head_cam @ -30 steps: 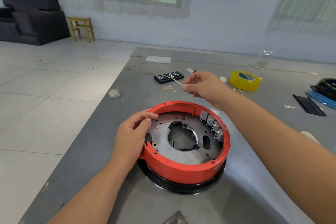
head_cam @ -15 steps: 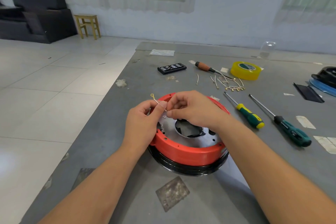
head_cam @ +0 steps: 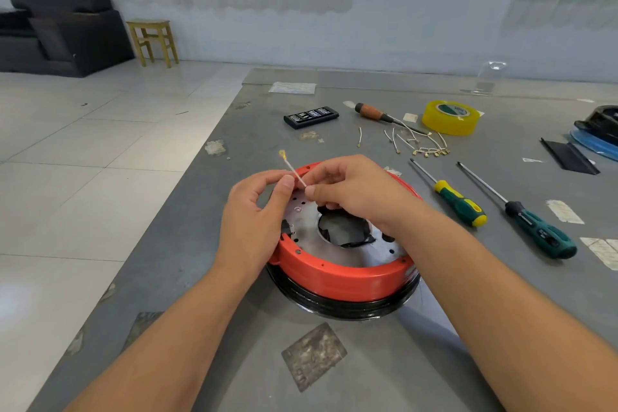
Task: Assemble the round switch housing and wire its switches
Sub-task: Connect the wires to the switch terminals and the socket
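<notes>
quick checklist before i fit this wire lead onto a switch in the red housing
1. Wire lead held: ok, pinched between left hand and right hand.
2. Ring terminal free: ok, it sticks up past the fingers.
3. Red housing steady on the table: ok, lying flat, though neither hand plainly grips it.
4. Switch terminals visible: not ok, the right hand hides that side.
5. Screwdrivers near: ok, yellow-green screwdriver lies right of the housing.
6. Spare leads: ok, beside the tape roll.
</notes>
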